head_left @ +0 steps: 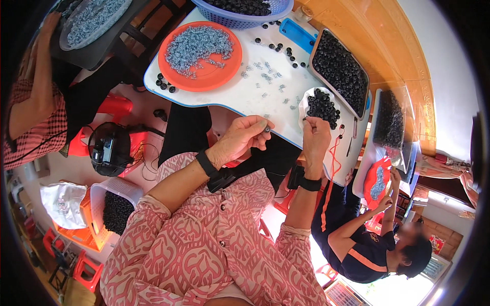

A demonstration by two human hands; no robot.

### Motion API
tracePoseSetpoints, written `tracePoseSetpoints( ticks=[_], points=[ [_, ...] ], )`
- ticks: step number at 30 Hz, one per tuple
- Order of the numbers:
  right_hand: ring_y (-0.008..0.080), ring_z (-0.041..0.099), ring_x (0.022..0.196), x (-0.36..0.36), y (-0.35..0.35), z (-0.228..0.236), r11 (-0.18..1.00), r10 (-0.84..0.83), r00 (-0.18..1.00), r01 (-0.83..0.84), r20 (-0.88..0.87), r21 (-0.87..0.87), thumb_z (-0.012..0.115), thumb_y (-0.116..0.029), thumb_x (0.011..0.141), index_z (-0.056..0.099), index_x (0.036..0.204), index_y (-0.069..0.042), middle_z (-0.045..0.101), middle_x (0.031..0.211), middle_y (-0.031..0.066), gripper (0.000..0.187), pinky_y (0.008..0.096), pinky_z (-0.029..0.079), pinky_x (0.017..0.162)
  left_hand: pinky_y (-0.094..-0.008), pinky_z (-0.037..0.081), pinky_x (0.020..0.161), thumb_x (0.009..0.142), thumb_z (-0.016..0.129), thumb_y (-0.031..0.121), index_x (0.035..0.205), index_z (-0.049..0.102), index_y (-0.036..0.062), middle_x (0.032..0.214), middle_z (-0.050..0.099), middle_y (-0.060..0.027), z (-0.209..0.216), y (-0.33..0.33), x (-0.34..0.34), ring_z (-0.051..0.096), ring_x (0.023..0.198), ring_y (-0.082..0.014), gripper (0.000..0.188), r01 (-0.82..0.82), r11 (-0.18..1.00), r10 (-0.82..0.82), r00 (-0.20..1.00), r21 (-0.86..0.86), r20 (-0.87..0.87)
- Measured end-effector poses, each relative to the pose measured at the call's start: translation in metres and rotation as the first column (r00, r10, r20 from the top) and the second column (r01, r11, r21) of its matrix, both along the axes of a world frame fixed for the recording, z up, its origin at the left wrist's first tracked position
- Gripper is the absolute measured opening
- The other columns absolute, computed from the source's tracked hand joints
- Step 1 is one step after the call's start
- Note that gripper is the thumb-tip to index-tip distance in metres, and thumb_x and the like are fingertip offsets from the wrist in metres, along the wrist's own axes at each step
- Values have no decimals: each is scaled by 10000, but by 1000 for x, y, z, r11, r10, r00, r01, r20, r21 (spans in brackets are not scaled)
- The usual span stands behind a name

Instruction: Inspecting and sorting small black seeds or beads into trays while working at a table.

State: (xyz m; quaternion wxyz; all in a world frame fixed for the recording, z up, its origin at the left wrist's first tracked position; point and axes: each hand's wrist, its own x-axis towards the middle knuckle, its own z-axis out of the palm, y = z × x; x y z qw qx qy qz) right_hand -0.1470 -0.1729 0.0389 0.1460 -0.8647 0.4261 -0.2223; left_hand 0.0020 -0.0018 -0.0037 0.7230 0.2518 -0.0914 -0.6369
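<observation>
Between the thumb and forefinger of my left hand (240, 138) is a small round black part (267, 129) with a hole in its middle, held just off the table's near edge. My right hand (316, 133) is closed in a pinch at the near rim of a white dish (303, 106); what its fingertips hold, if anything, is too small to make out. Many similar black parts (321, 104) are heaped in that dish. Small metal springs (268, 76) lie scattered on the white table (255, 99), and a heap of springs (199, 46) fills much of an orange-red plate (224, 76).
A metal tray (312, 69) of black parts, a blue basket (224, 18) and a blue holder (297, 35) stand farther back. Loose black parts (290, 52) dot the table. A red cord (334, 158) hangs at the right edge. Other people (377, 250) sit at both sides.
</observation>
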Motion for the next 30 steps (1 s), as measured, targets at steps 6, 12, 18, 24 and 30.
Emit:
tracePoseSetpoints(
  ticks=[6,12,18,24,30],
  points=[
    [323,623,787,-1,-4,-2,999,22,1000,-23,21,45,652,-93,830,673,894,-26,629,873,158,95,392,492,706,-233,550,637,1013,501,234,1106,624,6,845,627,-28,-1,-1,-3,601,672,-62,274,-2,1000,2,1000,-4,23],
    [313,630,776,0,-8,1,993,89,996,-91,22,69,664,-65,818,655,886,-3,642,859,166,93,378,495,702,-252,548,650,1008,510,208,1104,623,5,854,615,-44,1,0,-2,589,673,-82,251,3,1000,-3,1000,8,25],
    [152,605,684,11,24,19,895,-62,932,-106,356,433,668,-59,873,611,932,14,661,819,110,110,282,484,621,-249,546,656,1011,503,208,1108,618,5,860,618,-44,5,1,-1,585,689,-78,253,-9,1000,8,1000,23,25],
    [114,600,705,20,59,27,583,-238,662,-488,711,650,655,-32,897,620,1054,32,690,942,129,174,229,470,617,-253,546,660,1012,504,219,1127,607,0,865,619,-43,13,3,0,582,695,-79,268,-35,999,35,999,10,-11],
    [122,610,729,20,67,16,502,-287,605,-565,743,654,659,-50,899,638,1144,40,697,977,145,262,235,473,633,-260,545,660,1011,507,209,1154,602,-4,884,623,-45,18,5,1,581,702,-82,274,-74,997,72,996,-19,-53]
  ],
)
